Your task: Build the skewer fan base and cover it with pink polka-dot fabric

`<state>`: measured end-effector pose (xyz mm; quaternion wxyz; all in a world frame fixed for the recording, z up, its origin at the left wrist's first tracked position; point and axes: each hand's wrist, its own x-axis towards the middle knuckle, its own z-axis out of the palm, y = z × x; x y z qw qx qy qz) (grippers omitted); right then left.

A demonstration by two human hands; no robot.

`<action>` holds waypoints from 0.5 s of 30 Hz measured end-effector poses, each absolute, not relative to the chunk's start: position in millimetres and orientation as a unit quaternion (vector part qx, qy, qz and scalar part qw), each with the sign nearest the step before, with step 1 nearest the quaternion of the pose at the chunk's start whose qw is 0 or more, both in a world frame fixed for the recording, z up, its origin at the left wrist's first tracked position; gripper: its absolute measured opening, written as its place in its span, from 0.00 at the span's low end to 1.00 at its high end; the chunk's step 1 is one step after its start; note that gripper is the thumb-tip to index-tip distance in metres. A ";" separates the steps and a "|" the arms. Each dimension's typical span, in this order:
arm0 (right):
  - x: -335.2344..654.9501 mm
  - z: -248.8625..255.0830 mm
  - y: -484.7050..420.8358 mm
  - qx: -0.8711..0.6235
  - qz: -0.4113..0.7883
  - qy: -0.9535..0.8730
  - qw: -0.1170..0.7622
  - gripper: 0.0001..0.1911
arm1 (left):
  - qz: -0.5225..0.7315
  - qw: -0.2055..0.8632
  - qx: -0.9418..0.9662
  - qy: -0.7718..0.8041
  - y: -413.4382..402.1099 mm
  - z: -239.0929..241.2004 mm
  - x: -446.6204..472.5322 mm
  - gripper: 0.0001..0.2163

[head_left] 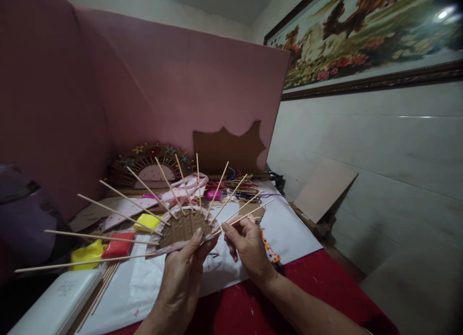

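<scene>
My left hand (186,272) grips the lower edge of a half-round cardboard piece (184,229), its thumb lying on the brown corrugated face. Pale cloth wraps the rim of that piece, and several thin wooden sticks (198,183) fan outward from it. At the right end of the fan, my right hand (249,248) pinches a wooden stick (249,212) between thumb and fingers, near where it meets the rim. The exact contact of the stick's inner end is partly covered by the fingertips.
Yellow packet (87,254), red packet (118,244) and a white case (54,301) lie on the left. Behind stand a decorated stick fan (155,175) and a cut cardboard sheet (227,149) against a pink panel. White paper (292,229) covers part of the red tablecloth (336,286).
</scene>
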<state>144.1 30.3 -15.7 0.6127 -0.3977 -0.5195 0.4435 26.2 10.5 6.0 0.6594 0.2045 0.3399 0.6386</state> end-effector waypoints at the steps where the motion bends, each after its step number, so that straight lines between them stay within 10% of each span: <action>1: 144.1 -15.7 30.2 -0.399 0.443 -0.519 0.612 0.14 | 0.640 0.659 0.204 0.340 10.4 5.9 26.2 0.02; 15: 144.3 -15.1 31.0 -0.401 0.448 -0.516 0.611 0.14 | 0.637 0.655 0.206 0.350 9.4 4.3 25.6 0.02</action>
